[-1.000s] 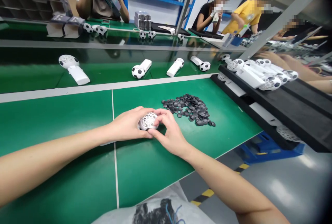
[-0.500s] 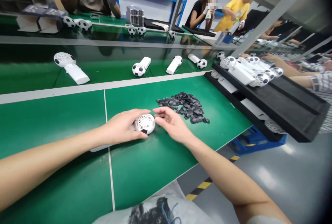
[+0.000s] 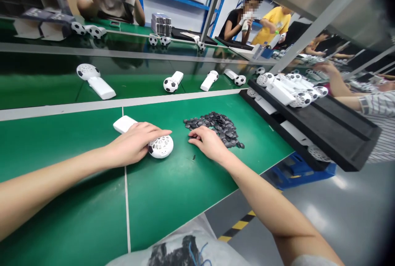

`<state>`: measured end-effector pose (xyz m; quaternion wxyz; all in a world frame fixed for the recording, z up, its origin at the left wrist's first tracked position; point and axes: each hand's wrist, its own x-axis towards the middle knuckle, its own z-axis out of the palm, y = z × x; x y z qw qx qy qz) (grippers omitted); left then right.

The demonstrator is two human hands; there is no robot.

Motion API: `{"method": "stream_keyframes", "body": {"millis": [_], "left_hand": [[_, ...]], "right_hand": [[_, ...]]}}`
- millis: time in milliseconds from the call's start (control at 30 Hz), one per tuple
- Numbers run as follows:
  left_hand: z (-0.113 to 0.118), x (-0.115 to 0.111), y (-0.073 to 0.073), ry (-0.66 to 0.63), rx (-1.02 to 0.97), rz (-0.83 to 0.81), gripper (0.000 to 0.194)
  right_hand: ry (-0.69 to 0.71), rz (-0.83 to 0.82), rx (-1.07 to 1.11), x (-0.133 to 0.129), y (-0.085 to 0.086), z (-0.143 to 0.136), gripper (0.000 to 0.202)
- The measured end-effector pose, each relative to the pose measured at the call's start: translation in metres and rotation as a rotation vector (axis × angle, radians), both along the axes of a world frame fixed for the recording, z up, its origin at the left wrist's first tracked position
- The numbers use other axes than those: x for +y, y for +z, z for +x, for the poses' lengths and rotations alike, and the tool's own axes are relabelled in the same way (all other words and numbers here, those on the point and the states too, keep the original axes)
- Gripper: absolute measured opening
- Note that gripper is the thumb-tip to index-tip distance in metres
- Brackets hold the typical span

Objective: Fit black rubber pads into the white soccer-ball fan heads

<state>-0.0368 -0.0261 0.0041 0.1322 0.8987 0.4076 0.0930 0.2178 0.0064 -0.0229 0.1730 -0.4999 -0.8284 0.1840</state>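
One device (image 3: 162, 150), partly under left hand (image 3: 132, 144)

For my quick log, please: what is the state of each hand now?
Left hand: closed over the white ball-headed device, holding it.
Right hand: curled by the black pieces; whether it holds one cannot be told.

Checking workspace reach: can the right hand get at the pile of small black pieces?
Probably yes: the right hand is close beside the pile of small black pieces, nothing visible blocking the way.

Left grip (image 3: 135, 142) arches palm-down; right grip (image 3: 210, 142) curls inward.
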Motion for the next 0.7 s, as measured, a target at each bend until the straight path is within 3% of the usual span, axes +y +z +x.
{"method": "stream_keyframes", "body": {"millis": [167, 367, 467, 600, 700], "left_hand": [[-0.003, 0.003, -0.002, -0.043, -0.035, -0.007, 0.067], [-0.001, -0.002, 0.003, -0.001, -0.051, -0.081, 0.071], [0.002, -0.005, 0.006, 0.024, -0.056, -0.127, 0.073], [0.005, -0.008, 0.004, 0.072, -0.062, -0.119, 0.074], [0.009, -0.009, 0.002, 0.102, -0.069, -0.114, 0.078]], "right_hand": [[0.019, 0.023, 0.050, -0.001, 0.001, 0.004, 0.008], [0.028, -0.004, 0.231, -0.019, 0.007, 0.009, 0.008], [0.148, -0.020, 0.325, -0.029, 0.019, 0.000, 0.003], [0.376, 0.070, 0.352, -0.036, 0.031, -0.019, 0.013], [0.419, 0.111, 0.334, -0.037, 0.033, -0.031, 0.013]]}}
